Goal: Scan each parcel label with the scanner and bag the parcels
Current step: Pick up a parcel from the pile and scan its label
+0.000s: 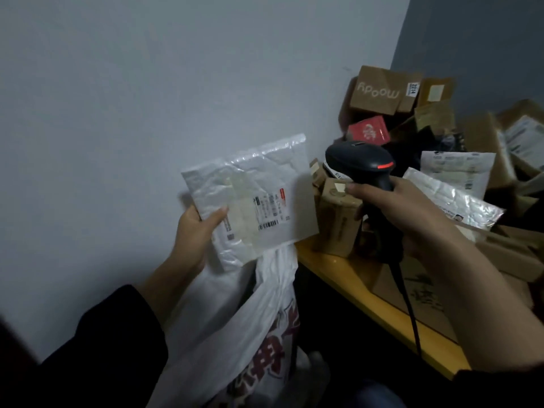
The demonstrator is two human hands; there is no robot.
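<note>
Grey wall behind; cardboard boxes (377, 90) and silver mailers (454, 197) crowd the yellow surface (338, 282) at right. Left grip (194, 234) pinches a white padded parcel (250, 184) mid-frame, above a plastic bag (235, 319). Right grip (412, 213) wraps the black scanner (359, 160) just beside the parcel.

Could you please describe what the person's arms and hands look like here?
Both grips are bare hands, left grip and right grip, with no gloves, rings or watch visible. Black long sleeves, left sleeve and right sleeve, leave the forearms uncovered.
</note>
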